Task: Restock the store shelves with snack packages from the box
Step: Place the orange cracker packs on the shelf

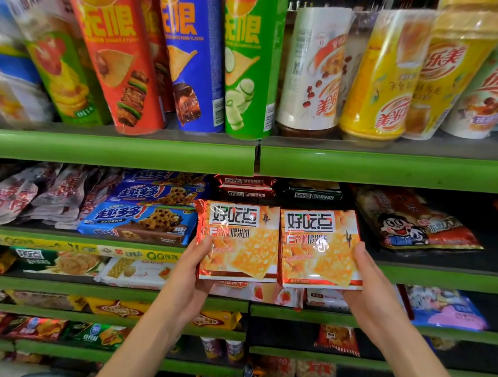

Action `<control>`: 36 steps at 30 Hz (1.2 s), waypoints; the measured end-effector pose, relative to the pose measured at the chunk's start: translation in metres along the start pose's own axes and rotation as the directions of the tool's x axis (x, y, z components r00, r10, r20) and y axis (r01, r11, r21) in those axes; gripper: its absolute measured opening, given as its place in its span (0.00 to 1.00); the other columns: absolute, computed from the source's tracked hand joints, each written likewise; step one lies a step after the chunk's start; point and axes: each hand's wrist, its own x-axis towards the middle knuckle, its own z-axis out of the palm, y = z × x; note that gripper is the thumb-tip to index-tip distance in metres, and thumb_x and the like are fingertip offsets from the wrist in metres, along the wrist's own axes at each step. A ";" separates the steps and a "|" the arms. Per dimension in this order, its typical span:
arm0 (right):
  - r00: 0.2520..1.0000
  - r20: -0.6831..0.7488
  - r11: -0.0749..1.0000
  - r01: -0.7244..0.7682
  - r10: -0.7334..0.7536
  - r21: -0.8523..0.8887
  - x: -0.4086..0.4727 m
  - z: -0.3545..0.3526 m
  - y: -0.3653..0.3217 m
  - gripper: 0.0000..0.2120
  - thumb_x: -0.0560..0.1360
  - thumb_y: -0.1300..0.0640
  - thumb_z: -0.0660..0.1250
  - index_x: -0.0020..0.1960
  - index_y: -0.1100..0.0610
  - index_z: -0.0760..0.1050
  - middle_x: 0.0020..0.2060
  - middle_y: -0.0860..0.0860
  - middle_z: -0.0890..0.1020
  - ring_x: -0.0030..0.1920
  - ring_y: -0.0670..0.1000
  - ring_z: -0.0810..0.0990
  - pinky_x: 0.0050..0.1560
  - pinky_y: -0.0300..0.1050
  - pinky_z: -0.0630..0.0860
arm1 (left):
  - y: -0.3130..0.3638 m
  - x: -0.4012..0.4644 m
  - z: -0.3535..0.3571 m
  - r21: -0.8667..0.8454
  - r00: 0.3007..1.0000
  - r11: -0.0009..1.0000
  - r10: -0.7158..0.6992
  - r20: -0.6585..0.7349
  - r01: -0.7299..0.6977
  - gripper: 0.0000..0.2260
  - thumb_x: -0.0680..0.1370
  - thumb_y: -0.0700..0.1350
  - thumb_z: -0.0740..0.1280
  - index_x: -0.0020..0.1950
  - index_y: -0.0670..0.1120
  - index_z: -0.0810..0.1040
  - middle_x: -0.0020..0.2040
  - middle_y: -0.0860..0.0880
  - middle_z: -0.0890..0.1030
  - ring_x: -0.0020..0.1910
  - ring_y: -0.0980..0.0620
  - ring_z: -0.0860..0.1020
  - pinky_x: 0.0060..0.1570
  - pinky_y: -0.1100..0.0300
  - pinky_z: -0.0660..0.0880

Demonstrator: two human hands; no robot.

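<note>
While your left hand grips the lower left corner of one orange cracker pack, thumb on its face, your right hand grips the lower right corner of a second orange cracker pack the same way. Your fingers behind both packs are hidden. The packs sit side by side, edges touching, held upright in front of the green shelf edge and just below it. Behind the packs, dark red packets are stacked, their lower part covered. Left of the packs lie blue cookie boxes. Above the shelf edge stand chip tubes, tops cut off, and blurred drink cups. No box is in view.
</note>
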 end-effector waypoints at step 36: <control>0.831 0.555 0.843 -0.281 -0.026 0.459 -0.076 0.068 -0.130 0.12 0.65 0.56 0.66 0.44 0.64 0.77 0.32 0.60 0.78 0.22 0.50 0.71 0.15 0.38 0.66 | 0.057 -0.089 0.154 -0.442 0.957 0.895 0.178 0.231 -0.060 0.14 0.73 0.45 0.61 0.49 0.37 0.81 0.35 0.40 0.79 0.24 0.50 0.74 0.16 0.63 0.69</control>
